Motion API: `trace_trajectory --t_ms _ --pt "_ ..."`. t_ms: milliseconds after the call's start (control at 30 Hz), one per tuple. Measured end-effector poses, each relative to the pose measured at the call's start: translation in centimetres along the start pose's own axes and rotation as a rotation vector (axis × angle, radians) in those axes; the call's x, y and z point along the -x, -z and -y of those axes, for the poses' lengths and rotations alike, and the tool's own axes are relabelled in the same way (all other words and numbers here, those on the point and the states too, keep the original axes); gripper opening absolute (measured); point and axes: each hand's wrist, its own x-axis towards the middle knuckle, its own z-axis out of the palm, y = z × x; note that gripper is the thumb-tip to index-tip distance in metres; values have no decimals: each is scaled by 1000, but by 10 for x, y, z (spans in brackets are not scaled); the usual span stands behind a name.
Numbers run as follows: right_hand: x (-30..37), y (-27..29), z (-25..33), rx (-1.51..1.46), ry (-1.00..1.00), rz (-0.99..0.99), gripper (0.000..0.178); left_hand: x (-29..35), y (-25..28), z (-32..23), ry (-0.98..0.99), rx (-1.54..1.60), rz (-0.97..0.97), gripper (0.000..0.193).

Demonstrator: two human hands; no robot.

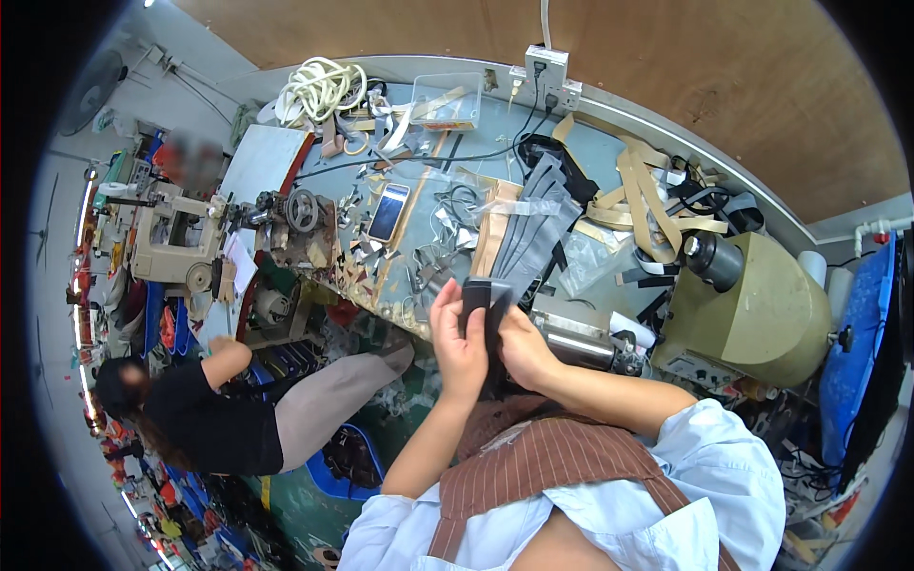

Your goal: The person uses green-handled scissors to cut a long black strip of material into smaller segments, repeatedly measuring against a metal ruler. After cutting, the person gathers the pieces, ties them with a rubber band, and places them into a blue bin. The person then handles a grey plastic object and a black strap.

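Note:
My left hand (459, 344) and my right hand (526, 350) are raised together in front of the apron, at the near edge of the bench. Between them is a black strip of leather-like material (478, 295), its upper end broad and flat. My left fingers and thumb press on its left side, while the right hand grips it from the right. Whether it is one strip or several layers, I cannot tell. Just beyond the hands lie grey strips (533, 224) and a bundle of tan strips (492, 233) on the bench.
A phone (388, 212) lies among scraps. Behind are a clear plastic box (447, 102) and a coiled cream hose (319, 90). At right stands a beige machine (752, 309) near a metal roller (578, 344). To the left, a person in black (214, 419) sits near a sewing machine (176, 233).

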Motion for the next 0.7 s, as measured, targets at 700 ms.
trace_trajectory --t_ms 700 --pt "-189 254 46 528 -151 -566 41 -166 -106 88 413 381 663 34"
